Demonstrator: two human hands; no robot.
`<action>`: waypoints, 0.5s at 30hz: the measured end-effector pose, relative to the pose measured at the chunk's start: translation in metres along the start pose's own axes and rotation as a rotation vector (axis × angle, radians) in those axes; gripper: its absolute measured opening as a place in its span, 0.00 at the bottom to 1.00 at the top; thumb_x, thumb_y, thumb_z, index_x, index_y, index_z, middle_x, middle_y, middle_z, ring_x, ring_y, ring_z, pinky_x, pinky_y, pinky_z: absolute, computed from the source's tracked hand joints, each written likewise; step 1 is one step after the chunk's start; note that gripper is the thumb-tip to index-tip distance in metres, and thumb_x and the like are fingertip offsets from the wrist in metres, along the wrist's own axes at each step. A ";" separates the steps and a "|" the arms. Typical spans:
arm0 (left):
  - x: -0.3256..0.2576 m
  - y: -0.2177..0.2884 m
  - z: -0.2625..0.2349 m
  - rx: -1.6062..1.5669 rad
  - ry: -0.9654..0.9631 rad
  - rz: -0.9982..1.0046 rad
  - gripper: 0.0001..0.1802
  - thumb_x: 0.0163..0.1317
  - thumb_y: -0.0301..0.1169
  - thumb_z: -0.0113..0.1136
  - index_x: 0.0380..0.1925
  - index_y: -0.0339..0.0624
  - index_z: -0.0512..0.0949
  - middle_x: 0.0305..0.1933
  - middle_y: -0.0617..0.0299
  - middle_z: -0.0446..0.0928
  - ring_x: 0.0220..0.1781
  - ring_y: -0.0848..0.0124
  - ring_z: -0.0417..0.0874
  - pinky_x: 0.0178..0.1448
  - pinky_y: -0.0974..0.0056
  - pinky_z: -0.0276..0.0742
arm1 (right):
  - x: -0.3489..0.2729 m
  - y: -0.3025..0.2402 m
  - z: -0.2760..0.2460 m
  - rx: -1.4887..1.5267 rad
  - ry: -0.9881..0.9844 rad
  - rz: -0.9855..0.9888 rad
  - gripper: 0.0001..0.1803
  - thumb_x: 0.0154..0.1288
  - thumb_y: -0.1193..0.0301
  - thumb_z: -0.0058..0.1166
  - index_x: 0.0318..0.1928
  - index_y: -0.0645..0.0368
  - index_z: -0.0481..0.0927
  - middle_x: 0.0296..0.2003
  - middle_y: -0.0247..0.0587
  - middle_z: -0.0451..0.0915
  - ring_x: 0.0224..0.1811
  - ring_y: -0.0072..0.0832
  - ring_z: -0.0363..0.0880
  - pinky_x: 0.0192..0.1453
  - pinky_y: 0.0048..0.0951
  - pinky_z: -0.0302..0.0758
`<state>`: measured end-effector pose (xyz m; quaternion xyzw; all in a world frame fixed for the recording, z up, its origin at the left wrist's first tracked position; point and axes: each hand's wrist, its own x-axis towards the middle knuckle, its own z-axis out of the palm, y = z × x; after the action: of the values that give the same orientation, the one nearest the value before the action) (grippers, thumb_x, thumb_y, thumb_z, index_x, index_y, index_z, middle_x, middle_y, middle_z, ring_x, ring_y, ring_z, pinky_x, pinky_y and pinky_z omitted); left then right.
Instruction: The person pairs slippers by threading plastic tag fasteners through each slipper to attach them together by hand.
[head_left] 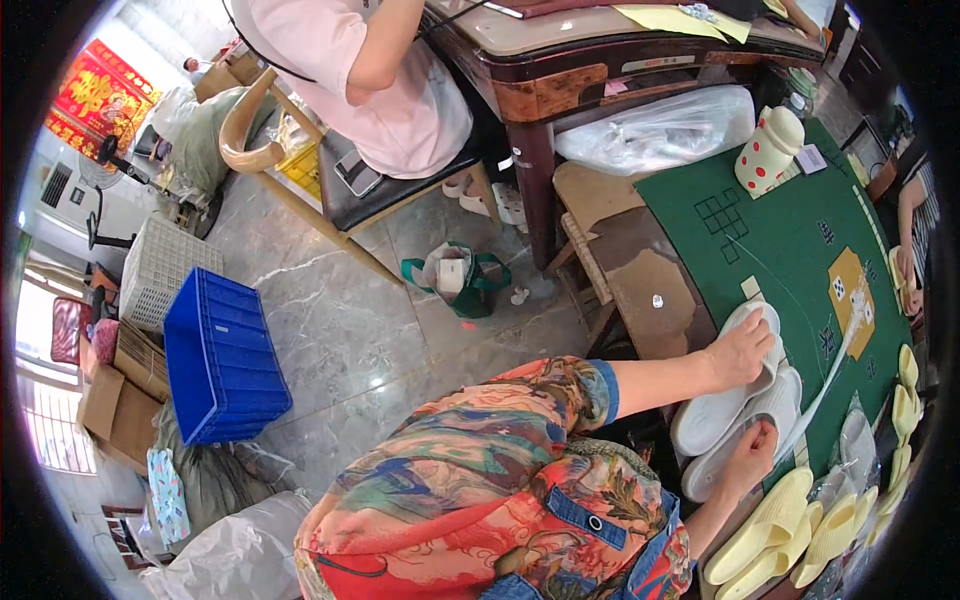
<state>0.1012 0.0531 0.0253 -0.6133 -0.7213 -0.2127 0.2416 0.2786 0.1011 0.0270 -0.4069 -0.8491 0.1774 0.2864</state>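
A pair of white slippers with grey insides lies side by side at the edge of a green-topped table (690, 215). My left hand (744, 350) is closed over the front of the far white slipper (708, 415). At the near white slipper (772, 405), my right hand (752, 455) has its fingers pinched together beside the opening. What it pinches is too small to make out. A bundle of thin white strands (832, 375) runs from beside the slippers across the green top.
Pale yellow slippers (765, 530) lie along the near right edge beside clear plastic bags (850, 445). A white flask with red dots (768, 150) stands farther back. A person in pink (420, 110) sits ahead on the left. A blue crate (225, 355) and a green bag (455, 280) are on the floor.
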 end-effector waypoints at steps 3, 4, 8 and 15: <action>-0.006 0.001 0.010 -0.212 0.150 0.026 0.08 0.41 0.31 0.52 0.17 0.42 0.79 0.43 0.51 0.70 0.56 0.51 0.64 0.64 0.44 0.50 | 0.002 -0.009 0.004 0.039 -0.073 0.042 0.10 0.60 0.70 0.47 0.38 0.64 0.73 0.19 0.48 0.73 0.20 0.39 0.71 0.26 0.37 0.66; -0.004 0.001 0.011 -0.213 0.147 0.034 0.08 0.41 0.31 0.52 0.17 0.42 0.79 0.43 0.51 0.70 0.56 0.51 0.64 0.64 0.44 0.50 | 0.001 -0.010 0.006 0.074 -0.068 0.026 0.09 0.60 0.71 0.46 0.38 0.64 0.73 0.20 0.49 0.72 0.20 0.40 0.70 0.26 0.38 0.66; 0.002 0.010 0.005 -0.138 0.236 0.228 0.07 0.41 0.32 0.52 0.17 0.44 0.77 0.39 0.56 0.69 0.50 0.56 0.67 0.60 0.50 0.57 | 0.000 -0.009 -0.001 0.011 -0.148 -0.075 0.11 0.63 0.71 0.39 0.41 0.65 0.70 0.30 0.61 0.74 0.33 0.57 0.72 0.34 0.47 0.66; 0.000 0.000 0.021 -0.328 0.280 0.192 0.04 0.39 0.29 0.51 0.15 0.41 0.72 0.28 0.56 0.71 0.35 0.58 0.73 0.43 0.54 0.68 | -0.004 -0.026 -0.002 0.027 -0.279 0.088 0.12 0.60 0.69 0.43 0.42 0.62 0.73 0.32 0.59 0.76 0.37 0.52 0.75 0.38 0.44 0.71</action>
<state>0.0998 0.0658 0.0092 -0.6745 -0.5750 -0.3861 0.2556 0.2668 0.0821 0.0409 -0.4112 -0.8595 0.2561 0.1632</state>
